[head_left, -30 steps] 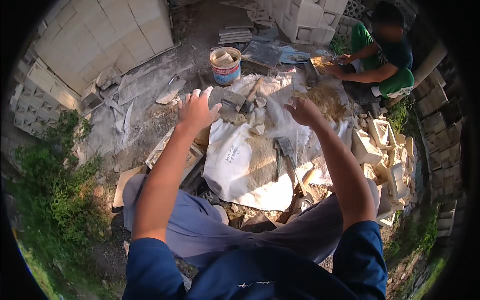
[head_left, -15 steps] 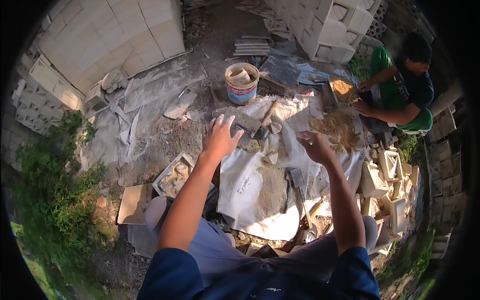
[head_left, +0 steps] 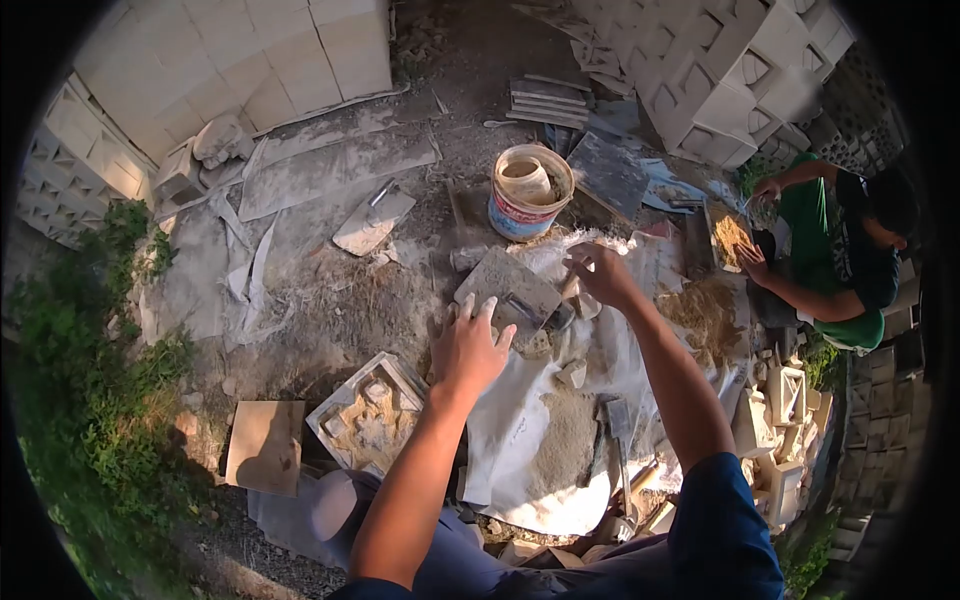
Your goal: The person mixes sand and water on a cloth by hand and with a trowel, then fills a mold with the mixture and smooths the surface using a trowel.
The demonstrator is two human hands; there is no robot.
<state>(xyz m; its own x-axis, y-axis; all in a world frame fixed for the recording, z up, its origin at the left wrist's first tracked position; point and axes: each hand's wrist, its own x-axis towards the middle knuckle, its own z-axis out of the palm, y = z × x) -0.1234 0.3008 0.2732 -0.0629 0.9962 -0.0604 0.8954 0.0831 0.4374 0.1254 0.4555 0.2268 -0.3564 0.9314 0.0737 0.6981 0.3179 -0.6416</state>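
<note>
My left hand [head_left: 468,348] is open, fingers spread, at the lower left edge of a grey board with a handle [head_left: 510,290]. Nothing shows in its grasp. My right hand [head_left: 603,275] has its fingers bent near the handle of a hammer [head_left: 572,288]; whether it grips the handle cannot be made out. Beneath lies a white sack [head_left: 510,420] with grey powder [head_left: 570,440] on it. A square mould [head_left: 370,415] with pale, rough material inside rests left of my left forearm. Just beyond my hands stands a bucket [head_left: 520,215] holding a round container.
A person [head_left: 850,240] crouches at the right with hands at a tray of yellowish material [head_left: 730,238]. Pale broken blocks [head_left: 785,430] are piled at the right. A trowel [head_left: 376,215] lies at the left, beyond a flat square board [head_left: 265,445]. A hatchet-like tool [head_left: 620,425] rests on the sack.
The view has shifted left, bringing the mould fully into sight. My right hand has moved up toward the hammer handle, and my left hand has come to the grey board's edge.
</note>
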